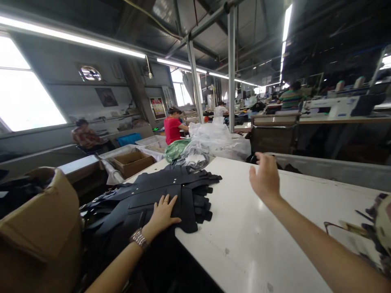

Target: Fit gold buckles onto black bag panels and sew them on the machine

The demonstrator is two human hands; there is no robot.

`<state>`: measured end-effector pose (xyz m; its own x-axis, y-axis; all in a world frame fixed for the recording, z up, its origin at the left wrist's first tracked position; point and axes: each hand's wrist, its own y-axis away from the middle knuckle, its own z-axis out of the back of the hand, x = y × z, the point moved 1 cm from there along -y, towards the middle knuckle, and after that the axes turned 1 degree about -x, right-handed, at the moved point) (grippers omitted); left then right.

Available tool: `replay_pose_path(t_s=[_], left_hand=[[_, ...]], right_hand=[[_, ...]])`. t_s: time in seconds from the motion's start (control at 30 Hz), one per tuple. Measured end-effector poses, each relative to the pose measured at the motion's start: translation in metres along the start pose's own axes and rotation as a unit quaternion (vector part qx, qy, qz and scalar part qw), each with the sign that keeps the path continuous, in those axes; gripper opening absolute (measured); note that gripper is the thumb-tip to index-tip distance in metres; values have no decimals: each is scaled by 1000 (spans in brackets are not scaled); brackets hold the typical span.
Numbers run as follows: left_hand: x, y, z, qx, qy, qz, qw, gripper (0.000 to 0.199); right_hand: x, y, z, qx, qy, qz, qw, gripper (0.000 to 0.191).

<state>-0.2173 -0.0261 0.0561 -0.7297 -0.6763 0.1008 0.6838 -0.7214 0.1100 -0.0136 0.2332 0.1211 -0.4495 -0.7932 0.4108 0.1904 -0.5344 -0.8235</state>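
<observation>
**A:** Where's the work sitting right now?

**B:** A stack of black strapped panels (pixel 183 203) lies at the near end of the white tabletop (pixel 244 244), lower centre of the frame, its tabbed ends pointing right.

**A:** And the hands?

**B:** The left hand (pixel 161 215), a metal-link watch (pixel 139 238) on its wrist, lies flat on the stack, its fingers (pixel 174 207) slightly spread and pressing down, pinching nothing. The right hand (pixel 265 179) is raised over the far side of the tabletop, holding nothing, its fingers (pixel 259 162) open and loosely curled.

**A:** How far along does it look?

**B:** Hard to say. The panels look neatly layered, with their edges roughly lined up. A brown carton (pixel 39 228) stands open at lower left, just beside them, but I can't see inside it, so I can't tell whether any are packed.

**A:** Anything else waiting?

**B:** Clear plastic bags (pixel 210 138) and a green bag (pixel 176 149) are heaped at the tabletop's far end, and an open cardboard box (pixel 132 162) sits beyond it on the left. Whatever's in the bags is hidden.
</observation>
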Motion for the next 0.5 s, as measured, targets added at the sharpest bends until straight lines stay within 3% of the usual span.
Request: replay_pose_path(t_s=[0.1, 0.2, 0.37, 0.5], left_hand=[[-9, -9, 6, 23, -1, -53, 998, 84], [-9, -7, 13, 39, 0, -115, 993, 87], [-1, 6, 20, 17, 42, -180, 983, 64], [20, 8, 36, -46, 118, -125, 984, 27]], right_hand=[[21, 43, 6, 60, -18, 112, 992, 32], [22, 70, 23, 91, -26, 164, 982, 30], [-8, 87, 44, 124, -15, 152, 981, 27], [-33, 94, 57, 130, 2, 138, 982, 27]])
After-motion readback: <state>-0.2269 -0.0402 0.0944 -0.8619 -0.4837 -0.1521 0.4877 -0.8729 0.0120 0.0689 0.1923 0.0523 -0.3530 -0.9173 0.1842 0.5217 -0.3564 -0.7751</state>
